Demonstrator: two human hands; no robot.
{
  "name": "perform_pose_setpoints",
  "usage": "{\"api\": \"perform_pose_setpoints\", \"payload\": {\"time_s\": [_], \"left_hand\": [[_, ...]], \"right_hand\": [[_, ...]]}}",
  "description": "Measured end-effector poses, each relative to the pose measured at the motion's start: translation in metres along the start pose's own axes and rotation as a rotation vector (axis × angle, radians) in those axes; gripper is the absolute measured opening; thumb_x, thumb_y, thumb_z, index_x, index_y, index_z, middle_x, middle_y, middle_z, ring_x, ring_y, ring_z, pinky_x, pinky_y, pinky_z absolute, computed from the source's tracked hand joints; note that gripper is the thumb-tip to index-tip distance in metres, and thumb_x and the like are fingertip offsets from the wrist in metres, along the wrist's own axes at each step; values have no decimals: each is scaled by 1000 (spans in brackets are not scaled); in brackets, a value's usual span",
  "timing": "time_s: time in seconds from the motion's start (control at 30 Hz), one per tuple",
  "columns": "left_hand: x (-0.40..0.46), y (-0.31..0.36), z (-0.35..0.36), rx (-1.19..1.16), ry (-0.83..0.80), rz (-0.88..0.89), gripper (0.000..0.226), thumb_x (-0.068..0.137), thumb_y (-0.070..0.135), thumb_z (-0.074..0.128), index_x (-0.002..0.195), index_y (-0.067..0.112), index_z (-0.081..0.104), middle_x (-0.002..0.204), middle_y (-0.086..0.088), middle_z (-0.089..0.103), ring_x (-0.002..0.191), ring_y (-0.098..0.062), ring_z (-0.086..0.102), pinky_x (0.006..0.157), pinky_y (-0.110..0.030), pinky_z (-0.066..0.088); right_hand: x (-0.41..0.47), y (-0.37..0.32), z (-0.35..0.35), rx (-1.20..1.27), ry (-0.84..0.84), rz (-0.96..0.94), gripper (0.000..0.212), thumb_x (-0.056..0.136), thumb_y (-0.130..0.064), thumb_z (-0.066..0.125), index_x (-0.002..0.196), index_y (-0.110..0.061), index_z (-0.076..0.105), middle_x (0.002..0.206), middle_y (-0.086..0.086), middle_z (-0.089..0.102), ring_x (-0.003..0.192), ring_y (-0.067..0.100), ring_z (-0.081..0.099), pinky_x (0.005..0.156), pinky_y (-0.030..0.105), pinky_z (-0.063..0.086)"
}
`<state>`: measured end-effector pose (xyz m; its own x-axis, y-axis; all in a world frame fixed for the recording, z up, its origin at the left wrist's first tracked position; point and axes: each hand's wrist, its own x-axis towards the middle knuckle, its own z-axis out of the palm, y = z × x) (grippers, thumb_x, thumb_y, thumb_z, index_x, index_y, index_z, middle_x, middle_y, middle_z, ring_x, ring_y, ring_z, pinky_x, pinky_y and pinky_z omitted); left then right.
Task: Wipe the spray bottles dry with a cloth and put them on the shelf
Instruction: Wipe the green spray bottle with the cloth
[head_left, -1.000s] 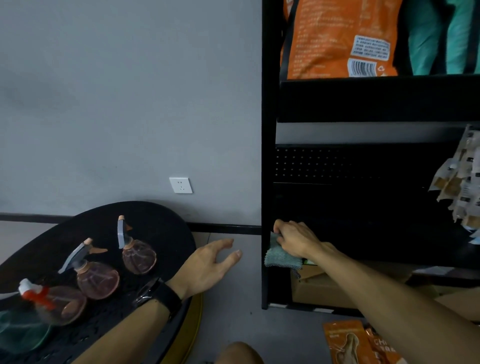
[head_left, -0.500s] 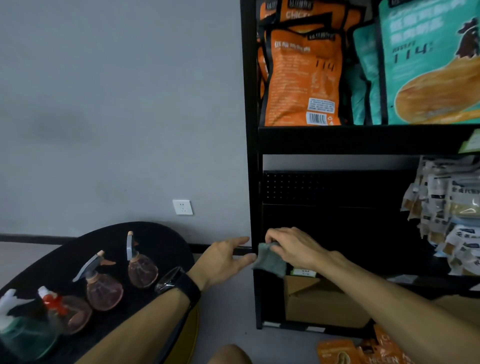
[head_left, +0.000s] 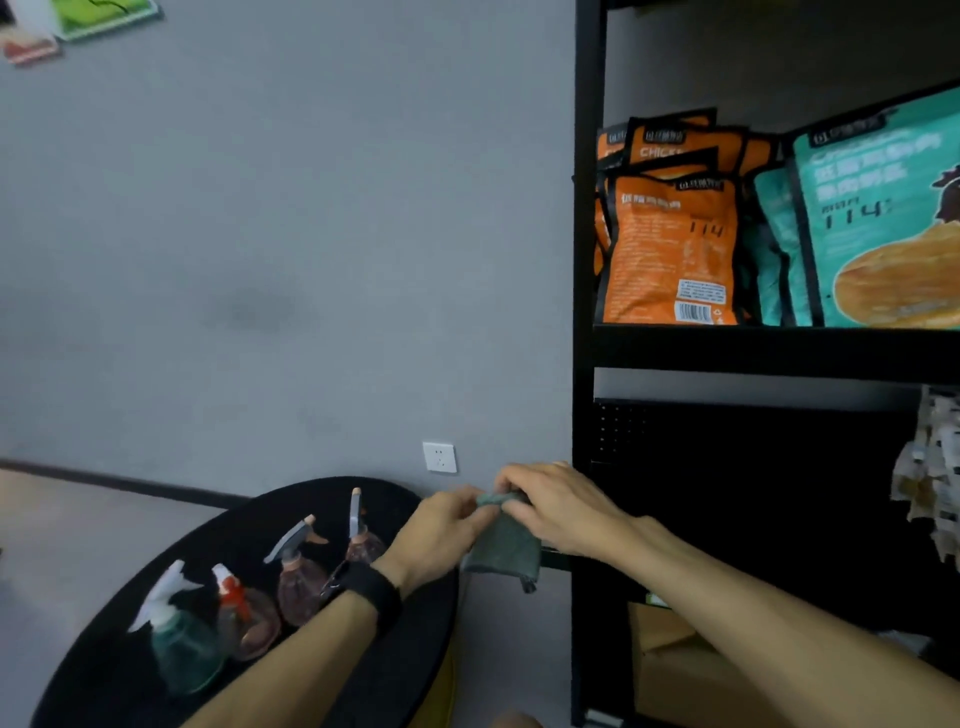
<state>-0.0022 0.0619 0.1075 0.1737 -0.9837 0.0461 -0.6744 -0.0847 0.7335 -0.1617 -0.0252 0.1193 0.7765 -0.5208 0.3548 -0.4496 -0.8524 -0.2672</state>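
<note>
A grey-green cloth (head_left: 501, 545) is pinched along its top edge by the left hand (head_left: 441, 535) and the right hand (head_left: 558, 512), hanging beside the black shelf (head_left: 584, 364). Four spray bottles (head_left: 298, 579) are stood on the round black table (head_left: 104, 670), untouched.

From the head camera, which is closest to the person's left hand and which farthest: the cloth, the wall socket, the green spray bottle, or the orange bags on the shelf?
1. Cloth: held by the left hand itself, between both hands.
2. Wall socket: just above the hand, on the wall.
3. Green spray bottle: lower left, on the black table.
4. Orange bags: up right, on the shelf.
</note>
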Motion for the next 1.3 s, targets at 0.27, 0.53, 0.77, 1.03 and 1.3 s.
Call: {"api": "perform_pose_setpoints", "payload": {"time_s": [0.27, 0.53, 0.77, 1.03, 1.3], "left_hand": [[-34, -27, -72, -297, 225, -153, 30, 99, 33, 57, 102, 6, 68, 94, -6, 76, 88, -18, 71, 82, -38, 56], [-72, -47, -124, -622, 252, -272, 39, 93, 29, 60, 108, -6, 63, 77, -10, 50, 66, -23, 47, 53, -24, 32], [-104, -77, -152, -760, 335, -336, 22, 99, 27, 53, 100, 10, 66, 71, -4, 49, 58, -12, 45, 53, -22, 40], [-145, -134, -170, -883, 350, -446, 40, 88, 22, 58, 121, 1, 59, 100, -21, 60, 82, -32, 64, 72, -34, 57], [-172, -199, -160, -678, 263, -619, 35, 99, 22, 44, 113, 6, 71, 93, -3, 76, 84, -15, 70, 82, -29, 56]], "right_hand": [[15, -82, 62, -148, 269, -148, 67, 90, -45, 46, 146, -9, 37, 153, 5, 36, 142, 18, 30, 115, 35, 16], [46, -165, 111, -20, 279, -59, 88, 87, -60, 44, 152, -6, 18, 161, 9, 11, 149, 21, 8, 111, 45, 16], [65, -217, 130, 75, 230, -99, 85, 82, -42, 49, 151, -3, 18, 161, 12, 11, 148, 26, 14, 118, 37, 5], [75, -247, 189, 137, 50, -197, 117, 54, -3, 72, 152, -7, 9, 161, 9, 8, 147, 21, 5, 112, 36, 32], [66, -264, 237, 511, -281, -192, 90, 83, 17, 30, 151, -24, -13, 139, -32, -34, 138, -6, -23, 106, 3, -7]]}}
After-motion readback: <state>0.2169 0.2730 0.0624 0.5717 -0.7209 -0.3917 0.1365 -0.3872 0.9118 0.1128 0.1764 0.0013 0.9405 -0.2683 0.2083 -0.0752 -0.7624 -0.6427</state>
